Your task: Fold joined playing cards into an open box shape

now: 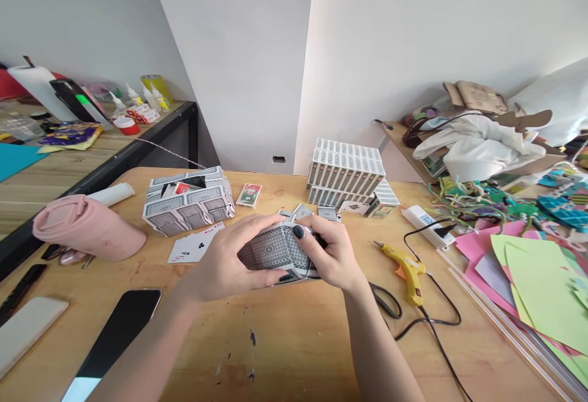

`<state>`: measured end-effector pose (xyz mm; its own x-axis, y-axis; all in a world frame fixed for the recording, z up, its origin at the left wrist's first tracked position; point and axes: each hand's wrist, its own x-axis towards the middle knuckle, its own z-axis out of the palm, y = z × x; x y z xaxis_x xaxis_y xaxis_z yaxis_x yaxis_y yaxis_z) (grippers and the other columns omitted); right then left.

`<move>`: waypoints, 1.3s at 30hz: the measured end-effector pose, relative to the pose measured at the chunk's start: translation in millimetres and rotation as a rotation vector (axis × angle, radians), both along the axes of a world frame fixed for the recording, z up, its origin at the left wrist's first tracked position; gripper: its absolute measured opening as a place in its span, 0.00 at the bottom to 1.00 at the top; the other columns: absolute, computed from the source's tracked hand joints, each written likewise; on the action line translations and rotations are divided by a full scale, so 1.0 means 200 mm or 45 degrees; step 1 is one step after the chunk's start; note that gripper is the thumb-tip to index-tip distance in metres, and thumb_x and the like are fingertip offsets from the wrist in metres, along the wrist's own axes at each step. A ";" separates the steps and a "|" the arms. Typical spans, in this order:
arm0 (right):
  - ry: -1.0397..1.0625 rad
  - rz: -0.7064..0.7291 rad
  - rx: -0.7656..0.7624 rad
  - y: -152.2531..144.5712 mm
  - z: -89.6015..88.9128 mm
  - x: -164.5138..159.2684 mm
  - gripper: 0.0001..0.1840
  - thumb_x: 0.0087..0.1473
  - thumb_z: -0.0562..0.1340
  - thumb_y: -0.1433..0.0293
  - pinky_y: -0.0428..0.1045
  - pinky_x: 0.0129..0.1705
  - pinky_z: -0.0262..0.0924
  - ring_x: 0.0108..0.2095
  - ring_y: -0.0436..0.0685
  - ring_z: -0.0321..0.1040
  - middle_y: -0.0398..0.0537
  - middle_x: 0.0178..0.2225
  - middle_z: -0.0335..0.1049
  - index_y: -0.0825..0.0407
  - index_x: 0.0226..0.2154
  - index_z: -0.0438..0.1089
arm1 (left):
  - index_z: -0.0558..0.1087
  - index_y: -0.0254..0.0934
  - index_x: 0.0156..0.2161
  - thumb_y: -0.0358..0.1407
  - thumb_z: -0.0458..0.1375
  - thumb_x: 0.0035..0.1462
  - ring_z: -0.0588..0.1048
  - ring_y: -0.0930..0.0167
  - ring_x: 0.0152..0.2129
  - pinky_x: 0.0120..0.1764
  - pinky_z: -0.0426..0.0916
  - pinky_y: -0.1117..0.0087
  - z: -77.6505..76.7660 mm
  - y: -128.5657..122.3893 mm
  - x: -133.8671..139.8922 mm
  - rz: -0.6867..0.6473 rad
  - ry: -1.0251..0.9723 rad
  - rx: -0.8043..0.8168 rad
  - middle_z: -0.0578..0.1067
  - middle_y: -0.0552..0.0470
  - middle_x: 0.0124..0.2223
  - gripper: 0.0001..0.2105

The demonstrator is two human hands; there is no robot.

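Observation:
Between my two hands, above the wooden table (285, 341), is a box made of playing cards (271, 247) with grey patterned backs showing. My left hand (225, 258) grips its left side, thumb along the lower edge. My right hand (333, 252) closes round its right end, with the thumb pressed on top. The far side of the box is hidden. Loose playing cards (190, 249) lie face up left of my left hand. More cards (356, 207) lie behind my right hand. A larger card-covered box (193, 206) with an opening on top stands at the back left.
Stacked card packs (344, 172) stand at the back, near a single card pack (249, 195). On the right are a yellow glue gun (408, 273) with its cable, a power strip (429, 227) and coloured paper (537, 279). A pink tumbler (89, 227) and a phone (117, 334) lie left.

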<state>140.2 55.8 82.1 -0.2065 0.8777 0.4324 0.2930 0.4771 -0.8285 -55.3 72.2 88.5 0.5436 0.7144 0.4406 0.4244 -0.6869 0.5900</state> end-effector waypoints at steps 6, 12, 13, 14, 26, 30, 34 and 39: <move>0.037 0.078 0.027 0.02 -0.01 0.02 0.10 0.56 0.54 0.67 0.43 0.24 0.52 0.21 0.46 0.56 0.40 0.20 0.62 0.53 0.28 0.67 | 0.64 0.46 0.49 0.42 0.64 0.42 0.73 0.65 0.37 0.37 0.69 0.64 0.04 -0.01 0.02 0.020 -0.003 -0.090 0.74 0.51 0.43 0.27; 0.047 0.082 0.015 0.03 -0.03 0.03 0.10 0.55 0.55 0.66 0.43 0.23 0.52 0.21 0.46 0.55 0.40 0.19 0.61 0.53 0.27 0.67 | 0.64 0.46 0.47 0.39 0.64 0.42 0.72 0.66 0.35 0.36 0.69 0.64 0.06 0.00 0.04 -0.048 0.013 -0.035 0.73 0.51 0.41 0.25; 0.053 0.083 0.010 0.03 -0.03 0.03 0.11 0.55 0.55 0.66 0.43 0.23 0.52 0.21 0.46 0.55 0.40 0.19 0.61 0.53 0.26 0.67 | 0.64 0.46 0.47 0.39 0.64 0.42 0.72 0.66 0.34 0.36 0.69 0.64 0.06 0.01 0.05 -0.051 0.016 -0.041 0.73 0.52 0.40 0.25; 0.060 0.086 0.007 0.03 -0.03 0.03 0.11 0.55 0.55 0.66 0.43 0.23 0.52 0.20 0.46 0.55 0.40 0.19 0.60 0.53 0.26 0.66 | 0.65 0.46 0.47 0.39 0.64 0.41 0.73 0.66 0.34 0.35 0.69 0.64 0.06 0.01 0.05 -0.052 0.015 -0.051 0.73 0.52 0.39 0.24; 0.009 -0.098 0.036 0.08 -0.04 0.04 0.12 0.57 0.54 0.64 0.46 0.31 0.58 0.26 0.50 0.62 0.43 0.25 0.67 0.52 0.29 0.68 | 0.64 0.46 0.50 0.43 0.64 0.43 0.73 0.65 0.38 0.38 0.70 0.65 0.09 -0.02 0.09 0.213 0.072 -0.184 0.74 0.53 0.44 0.26; -0.021 -0.462 0.179 0.10 -0.04 0.06 0.13 0.57 0.53 0.65 0.54 0.50 0.56 0.46 0.56 0.62 0.50 0.44 0.68 0.48 0.43 0.67 | 0.66 0.44 0.47 0.42 0.65 0.42 0.75 0.66 0.33 0.35 0.70 0.66 0.11 0.03 0.12 0.465 -0.075 -0.304 0.76 0.53 0.40 0.24; -0.091 -0.488 0.093 0.10 -0.04 0.10 0.22 0.58 0.52 0.61 0.60 0.57 0.50 0.57 0.59 0.51 0.53 0.55 0.56 0.45 0.54 0.56 | 0.66 0.41 0.47 0.42 0.65 0.42 0.76 0.66 0.30 0.31 0.72 0.66 0.09 0.14 0.11 0.579 -0.470 -0.638 0.77 0.50 0.36 0.25; -0.420 -0.209 -0.011 0.10 -0.09 0.07 0.44 0.46 0.61 0.52 0.67 0.59 0.40 0.63 0.68 0.34 0.55 0.63 0.40 0.45 0.60 0.44 | 0.68 0.36 0.46 0.37 0.66 0.42 0.77 0.68 0.30 0.31 0.73 0.69 -0.02 0.24 0.10 0.534 -0.890 -1.227 0.77 0.47 0.37 0.24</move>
